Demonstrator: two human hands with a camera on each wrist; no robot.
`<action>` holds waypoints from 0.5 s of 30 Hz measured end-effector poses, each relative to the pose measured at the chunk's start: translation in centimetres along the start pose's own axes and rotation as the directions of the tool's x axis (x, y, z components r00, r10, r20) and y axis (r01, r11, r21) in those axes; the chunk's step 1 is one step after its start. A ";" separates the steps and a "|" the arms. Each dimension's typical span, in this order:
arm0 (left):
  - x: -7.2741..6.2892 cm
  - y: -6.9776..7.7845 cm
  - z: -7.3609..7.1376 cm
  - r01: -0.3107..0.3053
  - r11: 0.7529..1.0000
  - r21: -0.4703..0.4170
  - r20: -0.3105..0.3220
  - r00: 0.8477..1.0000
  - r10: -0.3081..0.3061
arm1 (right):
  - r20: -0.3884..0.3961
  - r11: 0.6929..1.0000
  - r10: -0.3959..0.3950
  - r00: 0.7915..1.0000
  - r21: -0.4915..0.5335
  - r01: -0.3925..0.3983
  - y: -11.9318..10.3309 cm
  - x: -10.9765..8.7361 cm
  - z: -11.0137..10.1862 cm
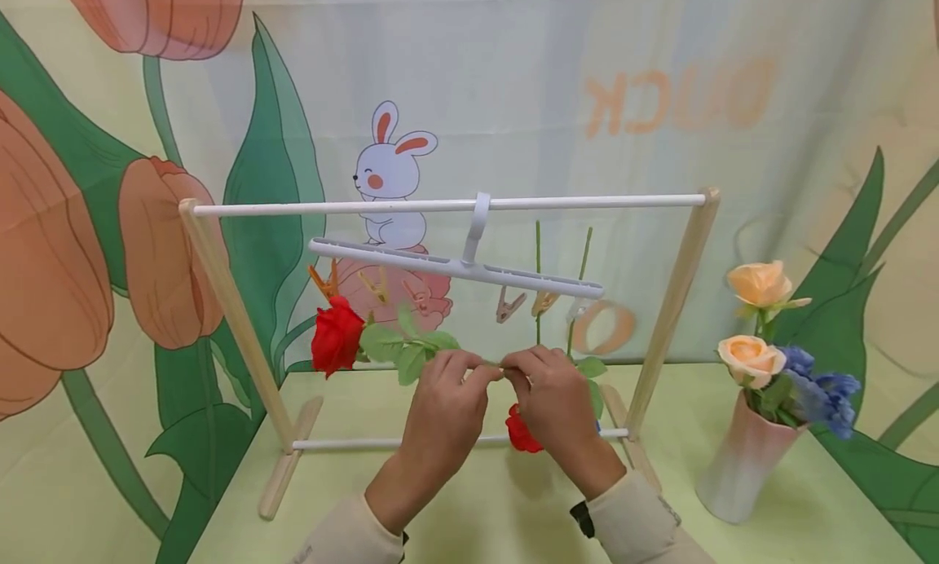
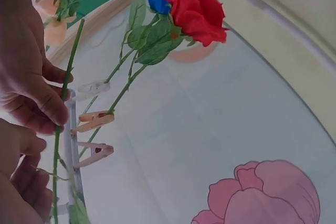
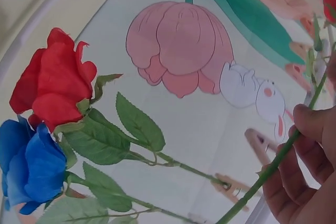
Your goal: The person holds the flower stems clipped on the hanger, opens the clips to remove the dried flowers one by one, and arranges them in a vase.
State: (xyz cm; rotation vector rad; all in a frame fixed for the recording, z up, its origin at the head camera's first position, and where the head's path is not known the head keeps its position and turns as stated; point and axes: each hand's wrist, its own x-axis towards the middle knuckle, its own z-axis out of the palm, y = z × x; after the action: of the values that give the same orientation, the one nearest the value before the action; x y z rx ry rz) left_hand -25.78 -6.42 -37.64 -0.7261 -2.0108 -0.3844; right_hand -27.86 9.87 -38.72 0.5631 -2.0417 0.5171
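A red rose (image 1: 337, 336) lies across the space below the grey hanger (image 1: 440, 264), its bloom to the left. Both hands pinch its green stem (image 2: 67, 87). My left hand (image 1: 449, 401) has it on the leaf side, thumb and fingertips close to the other hand's. My right hand (image 1: 557, 401) grips farther along, toward the bare stem end; the right wrist view shows thumb and curled fingers (image 3: 291, 171) around it. Another red rose (image 3: 55, 85) and a blue rose (image 3: 31, 166) hang bloom-down from clips on the hanger's right side, partly behind my right hand in the head view.
The hanger hooks over the white rail (image 1: 330, 209) of a wooden-legged rack, tilting down to the right. An orange clip (image 1: 324, 280), a yellow clip (image 1: 374, 285) and a pink clip (image 1: 418, 295) hang at left. A vase (image 1: 748, 458) of flowers stands right.
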 end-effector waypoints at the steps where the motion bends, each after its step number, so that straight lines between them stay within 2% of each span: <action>1: 0.0 0.1 0.2 -0.008 1.000 -0.021 -0.005 1.000 0.008 | -0.005 1.000 0.025 1.000 0.001 -0.025 0.3 0.0 -0.2; 3: -0.1 0.3 0.6 -0.005 0.999 -0.041 -0.005 1.000 0.004 | -0.016 0.997 0.080 0.997 0.010 -0.079 0.9 0.0 -0.7; 5: -0.1 0.4 1.2 0.034 0.998 -0.052 0.025 0.999 -0.033 | -0.029 0.990 0.138 0.990 0.028 -0.137 1.5 -0.2 -1.3; 7: -0.1 0.6 2.0 0.126 0.988 -0.089 0.093 0.989 -0.117 | -0.051 0.980 0.194 0.980 0.050 -0.192 2.3 -0.4 -1.9; 8: -0.1 0.6 2.4 0.186 0.976 -0.118 0.141 0.976 -0.168 | -0.064 0.973 0.224 0.972 0.065 -0.220 2.6 -0.5 -2.2; 9: 0.0 0.6 2.9 0.251 0.956 -0.150 0.196 0.956 -0.220 | -0.079 0.966 0.252 0.964 0.075 -0.246 3.0 -0.7 -2.5; 11: 0.2 0.6 4.0 0.389 0.897 -0.208 0.295 0.900 -0.322 | -0.115 0.946 0.317 0.941 0.109 -0.305 3.7 -1.0 -3.1; 13: 0.6 0.5 5.4 0.506 0.819 -0.270 0.368 0.841 -0.398 | -0.153 0.923 0.376 0.914 0.147 -0.355 4.3 -1.3 -3.8; 15: 1.1 0.4 6.7 0.590 0.740 -0.325 0.409 0.793 -0.452 | -0.191 0.903 0.422 0.886 0.178 -0.391 4.9 -1.5 -4.6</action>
State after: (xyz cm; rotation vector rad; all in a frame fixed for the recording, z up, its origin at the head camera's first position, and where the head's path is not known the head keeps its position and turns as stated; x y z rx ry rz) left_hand -30.45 -2.12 -40.16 -0.4726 -2.4519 -1.1616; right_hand -26.89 16.66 -38.45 0.1338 -1.9152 0.9323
